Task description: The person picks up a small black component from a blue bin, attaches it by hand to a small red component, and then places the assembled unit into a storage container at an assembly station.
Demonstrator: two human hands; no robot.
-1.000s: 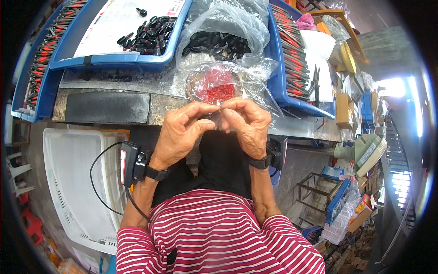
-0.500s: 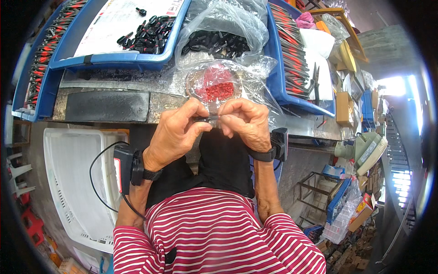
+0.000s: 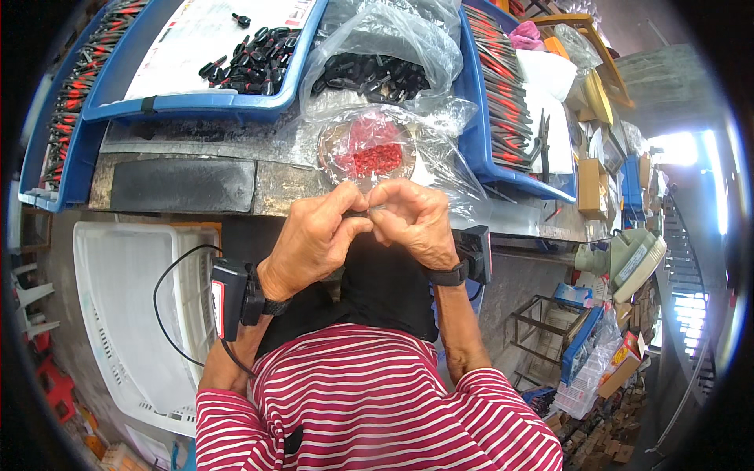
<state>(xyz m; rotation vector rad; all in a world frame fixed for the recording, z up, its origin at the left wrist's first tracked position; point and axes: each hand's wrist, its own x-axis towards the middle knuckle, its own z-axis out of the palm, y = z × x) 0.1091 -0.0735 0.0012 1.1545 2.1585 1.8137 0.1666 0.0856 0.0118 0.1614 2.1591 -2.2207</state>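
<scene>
My left hand (image 3: 310,235) and my right hand (image 3: 416,224) meet just in front of the bench edge, fingertips touching. Thumb and forefinger of the left pinch a small black part (image 3: 358,213), of which only a dark sliver shows. The right fingers are closed at its other end; what they hold is hidden. Right behind the hands, small red pieces (image 3: 378,160) lie in a round dish (image 3: 323,149) under clear plastic. Farther back, a clear plastic bag (image 3: 428,47) holds many black parts (image 3: 369,74).
At the back left a blue tray (image 3: 196,104) holds paper and a pile of black parts (image 3: 255,63). Blue bins with red-and-black slender tools (image 3: 503,86) flank it and the bag. Pliers (image 3: 542,145) lie at right. A white plastic crate (image 3: 118,314) stands below left.
My hands have come together and slightly toward me. The black part, seen more plainly between them before, is now mostly covered by fingers.
</scene>
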